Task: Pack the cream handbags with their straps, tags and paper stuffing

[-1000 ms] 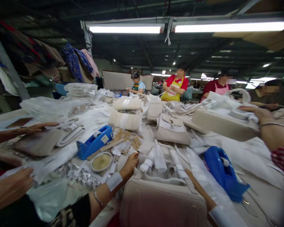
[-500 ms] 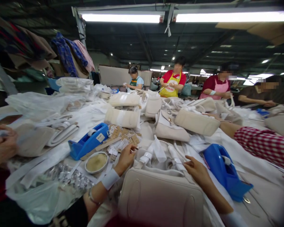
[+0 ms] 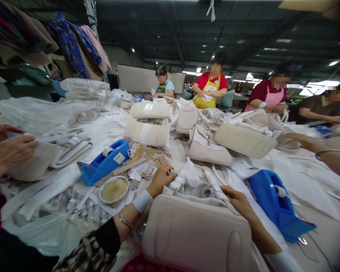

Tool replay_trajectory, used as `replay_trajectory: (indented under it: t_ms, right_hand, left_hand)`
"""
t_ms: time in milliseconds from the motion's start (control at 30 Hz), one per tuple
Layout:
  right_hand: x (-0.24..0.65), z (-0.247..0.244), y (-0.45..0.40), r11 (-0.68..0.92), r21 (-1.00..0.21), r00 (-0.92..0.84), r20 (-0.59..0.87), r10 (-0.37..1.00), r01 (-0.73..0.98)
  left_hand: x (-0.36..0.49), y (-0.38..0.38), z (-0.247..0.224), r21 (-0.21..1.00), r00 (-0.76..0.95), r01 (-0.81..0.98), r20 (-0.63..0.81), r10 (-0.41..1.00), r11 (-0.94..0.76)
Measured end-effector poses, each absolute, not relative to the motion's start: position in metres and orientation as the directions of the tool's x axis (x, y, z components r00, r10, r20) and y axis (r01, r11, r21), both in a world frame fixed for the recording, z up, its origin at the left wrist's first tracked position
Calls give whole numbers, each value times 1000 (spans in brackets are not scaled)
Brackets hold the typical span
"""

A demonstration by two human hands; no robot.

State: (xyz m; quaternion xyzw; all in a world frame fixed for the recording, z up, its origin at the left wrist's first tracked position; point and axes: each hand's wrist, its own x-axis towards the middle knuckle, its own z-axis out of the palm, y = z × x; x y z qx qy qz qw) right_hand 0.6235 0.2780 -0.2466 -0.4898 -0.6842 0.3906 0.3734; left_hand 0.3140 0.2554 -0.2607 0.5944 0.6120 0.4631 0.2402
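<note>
A beige handbag (image 3: pixel 198 230) stands right in front of me, its open top stuffed with white wrapping. My left hand (image 3: pixel 161 178) is at the left end of the bag's top, beside a handle base wrapped in white (image 3: pixel 178 183). Its fingers are bent in towards the thumb; what they pinch is too small to make out. At the right end, my right hand (image 3: pixel 239 200) has its thumb and fingers closed on the white-wrapped handle (image 3: pixel 214 182). A white tissue piece (image 3: pixel 192 172) sticks up between the hands.
Blue tape dispensers stand left (image 3: pixel 103 162) and right (image 3: pixel 279 206). Near my left arm are a bowl of tan paste (image 3: pixel 114 190) and a heap of tags (image 3: pixel 147 162). More bags (image 3: pixel 209 145) lie beyond. Co-workers' hands work at left (image 3: pixel 14 149) and right (image 3: pixel 308 141).
The view has tilted down. My left hand has moved in closer to the wrapped handle base. My right hand's spread fingers have come together on the handle. The right co-worker's arm has drawn back.
</note>
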Motion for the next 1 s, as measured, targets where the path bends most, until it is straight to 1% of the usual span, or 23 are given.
replay_trajectory:
  t_ms: [67, 100, 133, 167, 233, 267, 333, 400, 433, 500, 567, 633, 700, 800, 867, 933, 1000]
  right_hand:
    - [623, -227, 272, 278, -850, -179, 219, 959, 447]
    - [620, -214, 266, 339, -807, -191, 280, 941, 484]
    - [614, -200, 258, 414, -752, -246, 333, 910, 512]
    - [605, -188, 250, 488, -701, -357, 341, 870, 519]
    - [582, -169, 232, 597, -618, -599, 241, 764, 512]
    - [570, -165, 223, 637, -570, -679, 178, 712, 519]
    - [546, -166, 208, 706, -439, -757, 83, 648, 556]
    - [531, -176, 197, 764, -287, -783, 67, 618, 578]
    - [528, -182, 193, 796, -218, -801, 88, 592, 564]
    - [526, -194, 187, 863, -100, -844, 179, 506, 496]
    - [530, -203, 185, 904, -10, -867, 281, 412, 427]
    - [534, -208, 185, 922, 44, -864, 370, 343, 385]
    - [535, -210, 187, 927, 66, -848, 431, 308, 370]
    - [532, -209, 188, 931, 105, -843, 469, 264, 350]
    - [530, -207, 188, 929, 149, -845, 482, 231, 338]
    - [530, -207, 189, 923, 174, -845, 488, 221, 343]
    - [534, -212, 190, 922, 162, -852, 463, 243, 350]
  left_hand:
    - [315, 258, -264, 845, -191, 520, 255, 948, -122]
    - [315, 259, -266, 843, -193, 525, 254, 948, -119]
    - [314, 260, -267, 841, -192, 528, 253, 948, -117]
    - [314, 261, -268, 840, -191, 530, 252, 949, -116]
    - [314, 262, -269, 838, -188, 534, 249, 950, -114]
    - [313, 263, -269, 837, -186, 535, 247, 951, -112]
    - [313, 263, -269, 836, -182, 538, 242, 953, -110]
    - [315, 261, -269, 834, -182, 541, 242, 953, -109]
    - [316, 260, -269, 833, -184, 542, 243, 952, -108]
    - [318, 258, -270, 833, -195, 544, 241, 951, -99]
    - [319, 257, -270, 836, -208, 542, 228, 951, -82]
    - [317, 257, -268, 845, -216, 531, 209, 954, -64]
    - [312, 253, -262, 860, -228, 508, 192, 955, -51]
    - [303, 233, -247, 876, -284, 480, 203, 937, -44]
    - [299, 210, -237, 912, -280, 407, 184, 942, -57]
    - [297, 184, -232, 975, -140, 218, 70, 988, -39]
    - [295, 161, -231, 999, 37, 41, -37, 999, 35]
